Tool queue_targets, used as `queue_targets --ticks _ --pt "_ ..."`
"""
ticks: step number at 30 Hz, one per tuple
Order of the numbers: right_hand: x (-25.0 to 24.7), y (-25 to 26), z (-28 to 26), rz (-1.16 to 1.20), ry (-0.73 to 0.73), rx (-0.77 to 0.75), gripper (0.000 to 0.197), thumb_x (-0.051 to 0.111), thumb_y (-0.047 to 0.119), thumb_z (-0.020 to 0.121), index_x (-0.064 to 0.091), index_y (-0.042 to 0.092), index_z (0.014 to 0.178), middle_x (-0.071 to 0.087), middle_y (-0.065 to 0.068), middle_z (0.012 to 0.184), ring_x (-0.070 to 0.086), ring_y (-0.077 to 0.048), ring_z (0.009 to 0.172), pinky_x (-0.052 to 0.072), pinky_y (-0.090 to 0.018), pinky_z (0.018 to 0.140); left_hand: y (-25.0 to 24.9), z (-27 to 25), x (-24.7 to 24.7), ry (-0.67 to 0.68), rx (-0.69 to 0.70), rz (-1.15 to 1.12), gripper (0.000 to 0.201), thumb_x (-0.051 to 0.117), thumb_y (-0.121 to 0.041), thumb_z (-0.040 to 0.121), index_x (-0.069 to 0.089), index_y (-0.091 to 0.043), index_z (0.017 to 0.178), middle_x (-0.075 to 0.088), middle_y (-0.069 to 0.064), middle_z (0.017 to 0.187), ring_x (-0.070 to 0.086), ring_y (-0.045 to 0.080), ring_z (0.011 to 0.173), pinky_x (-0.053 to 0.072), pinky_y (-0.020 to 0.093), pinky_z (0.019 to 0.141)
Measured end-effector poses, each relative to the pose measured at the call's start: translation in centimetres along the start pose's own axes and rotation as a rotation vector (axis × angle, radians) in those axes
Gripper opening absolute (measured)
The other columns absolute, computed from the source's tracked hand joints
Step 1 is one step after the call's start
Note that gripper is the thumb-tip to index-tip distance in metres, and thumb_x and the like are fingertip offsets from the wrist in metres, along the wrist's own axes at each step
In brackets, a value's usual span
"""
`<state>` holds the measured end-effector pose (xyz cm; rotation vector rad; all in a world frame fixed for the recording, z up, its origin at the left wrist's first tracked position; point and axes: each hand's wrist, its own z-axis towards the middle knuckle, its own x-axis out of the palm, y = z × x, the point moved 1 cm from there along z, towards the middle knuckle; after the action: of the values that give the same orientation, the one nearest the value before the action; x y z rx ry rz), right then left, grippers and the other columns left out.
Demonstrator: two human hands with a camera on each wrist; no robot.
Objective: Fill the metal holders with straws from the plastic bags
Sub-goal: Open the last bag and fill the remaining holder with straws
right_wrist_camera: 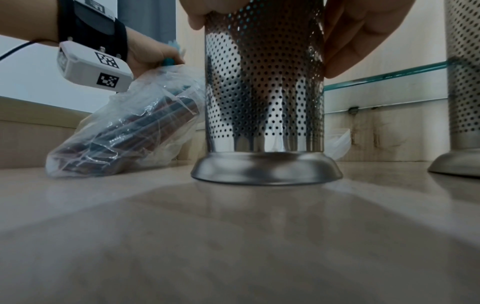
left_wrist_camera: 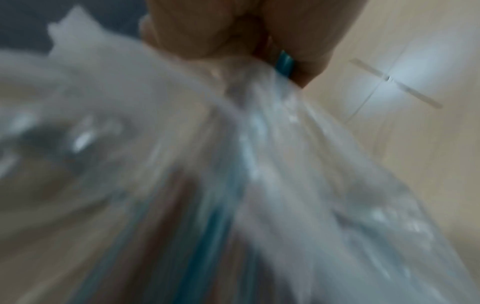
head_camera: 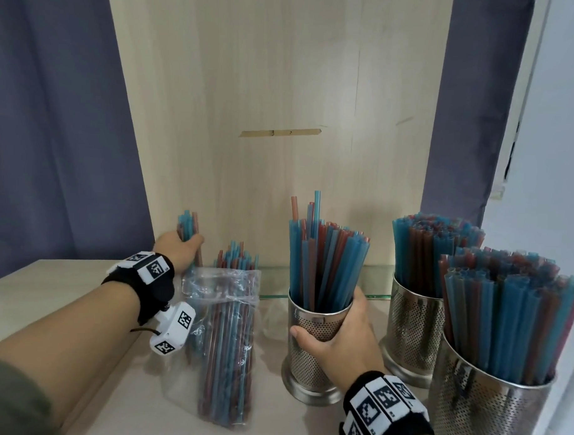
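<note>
My left hand (head_camera: 182, 249) grips a small bunch of blue and red straws (head_camera: 188, 226) at the mouth of a clear plastic bag (head_camera: 224, 332) that lies tilted on the table; more straws fill the bag. In the left wrist view the bag (left_wrist_camera: 233, 164) is a blur under my fist (left_wrist_camera: 221, 30). My right hand (head_camera: 337, 336) is wrapped round a perforated metal holder (head_camera: 310, 351) standing upright and partly filled with straws (head_camera: 323, 261). The right wrist view shows this holder (right_wrist_camera: 265, 92) on its base, the bag (right_wrist_camera: 130, 131) to its left.
Two more metal holders (head_camera: 411, 332) (head_camera: 487, 409) packed with straws stand at the right. A crumpled clear bag (head_camera: 274, 321) lies behind the held holder. A glass shelf edge (head_camera: 374, 297) runs along the wooden back panel (head_camera: 282, 119). Grey curtains hang on both sides.
</note>
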<state>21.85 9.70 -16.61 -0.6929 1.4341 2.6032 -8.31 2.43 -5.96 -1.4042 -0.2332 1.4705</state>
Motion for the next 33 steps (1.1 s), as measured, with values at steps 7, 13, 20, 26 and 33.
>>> queue_targets --ticks 7,13,20,26,33 --pt "0.0 0.1 0.0 0.014 -0.015 -0.018 0.099 0.089 0.056 0.051 0.032 0.041 0.13 0.054 0.023 0.124 0.053 -0.001 0.117 0.046 -0.027 0.104 -3.0 0.9 -3.4 -0.169 0.175 -0.61 0.025 0.049 -0.012 0.098 0.057 -0.008 0.074 0.069 0.0 0.059 0.063 0.006 0.045 0.058 0.034 0.064" --pt "0.0 0.2 0.0 0.021 -0.012 -0.03 0.099 0.09 0.054 0.052 0.031 0.042 0.13 0.054 0.024 0.122 0.053 0.001 0.115 0.045 -0.024 0.102 -8.0 -0.1 -9.7 -0.346 0.388 -0.775 0.013 0.047 -0.022 0.086 0.048 -0.018 0.075 0.056 -0.006 0.048 0.054 0.014 0.045 0.053 0.036 0.058" --pt "-0.1 0.4 -0.1 0.04 -0.013 -0.032 0.099 0.091 0.051 0.053 0.03 0.043 0.13 0.052 0.026 0.122 0.051 0.002 0.115 0.042 -0.022 0.103 -14.4 -5.0 -14.5 -0.286 0.51 -1.107 0.017 0.044 -0.019 0.093 0.043 -0.018 0.077 0.044 -0.008 0.052 0.043 0.008 0.045 0.046 0.027 0.052" --pt "0.2 0.0 0.0 0.032 -0.008 -0.003 0.104 0.089 0.057 0.05 0.031 0.037 0.135 0.054 0.021 0.125 0.053 -0.001 0.117 0.046 -0.027 0.104 -17.2 -10.2 -11.6 -0.028 0.4 -1.315 0.032 0.047 -0.019 0.095 0.041 -0.024 0.064 0.033 -0.008 0.049 0.032 0.008 0.043 0.038 0.023 0.046" --pt "0.1 0.1 -0.1 0.026 0.004 0.029 0.106 0.087 0.058 0.051 0.027 0.039 0.136 0.053 0.02 0.124 0.053 -0.003 0.118 0.045 -0.029 0.106 -17.1 -12.8 -4.8 -0.011 0.319 -1.263 0.037 0.054 -0.023 0.098 0.046 -0.018 0.062 0.046 -0.008 0.044 0.044 0.01 0.041 0.044 0.026 0.048"
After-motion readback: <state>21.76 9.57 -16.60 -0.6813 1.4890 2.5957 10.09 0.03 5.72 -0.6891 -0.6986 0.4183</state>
